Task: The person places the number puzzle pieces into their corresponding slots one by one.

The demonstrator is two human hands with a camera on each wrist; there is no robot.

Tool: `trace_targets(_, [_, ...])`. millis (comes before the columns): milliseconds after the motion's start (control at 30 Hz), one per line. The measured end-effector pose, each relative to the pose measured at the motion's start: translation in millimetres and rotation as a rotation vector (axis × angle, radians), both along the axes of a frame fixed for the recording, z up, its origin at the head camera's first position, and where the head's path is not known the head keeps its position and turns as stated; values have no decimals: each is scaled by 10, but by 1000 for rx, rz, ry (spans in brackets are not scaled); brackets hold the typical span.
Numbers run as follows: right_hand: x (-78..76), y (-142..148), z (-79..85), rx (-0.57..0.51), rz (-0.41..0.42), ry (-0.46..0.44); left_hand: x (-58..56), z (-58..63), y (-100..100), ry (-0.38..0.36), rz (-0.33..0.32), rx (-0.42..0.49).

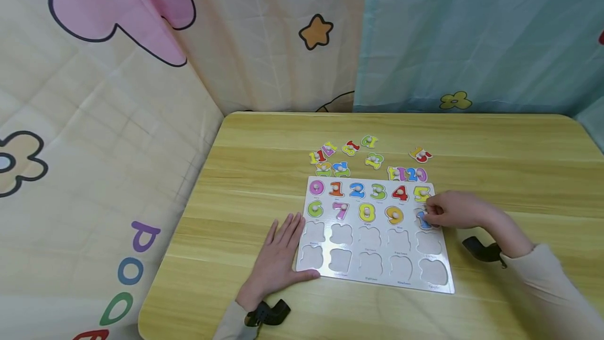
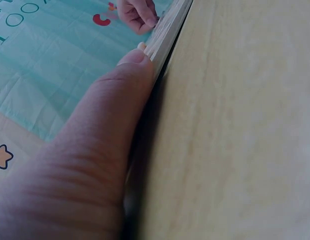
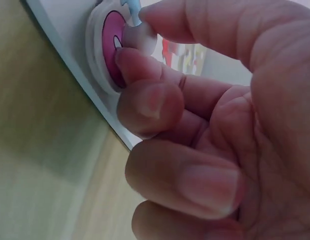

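A white number puzzle board (image 1: 355,246) lies on the wooden table. Its top row holds 0 to 5, with 6 to 9 below, and two rows of bare recesses follow. My right hand (image 1: 456,210) pinches the round knob (image 3: 140,39) of a blue-and-pink number 10 piece (image 1: 421,219) between thumb and index finger. This piece lies at the board's right side, just below the yellow 5 (image 1: 421,193). My left hand (image 1: 277,258) rests flat at the board's left edge, fingers straight, thumb (image 2: 115,95) along the near edge.
Several loose number pieces lie beyond the board, among them a number 20 (image 1: 417,174), a 15 piece (image 1: 420,155) and a red-and-yellow 11 (image 1: 318,157). The table (image 1: 509,156) reaches to a printed curtain (image 1: 283,41) at the back and left.
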State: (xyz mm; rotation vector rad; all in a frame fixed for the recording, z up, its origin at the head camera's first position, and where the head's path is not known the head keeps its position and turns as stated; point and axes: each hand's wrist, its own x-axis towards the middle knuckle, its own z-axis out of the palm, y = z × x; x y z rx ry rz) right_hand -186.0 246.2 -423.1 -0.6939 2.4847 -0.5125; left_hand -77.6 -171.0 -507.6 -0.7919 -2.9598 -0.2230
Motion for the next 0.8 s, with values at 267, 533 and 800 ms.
trace_targets(267, [5, 7, -44, -24, 7, -2, -2, -3, 1, -12, 3, -3])
trace_targets(533, [36, -10, -105, -67, -52, -13, -2, 9, 1, -14, 1, -2])
trace_targets(800, [60, -71, -96, 9, -55, 54, -2, 10, 3, -23, 4, -17])
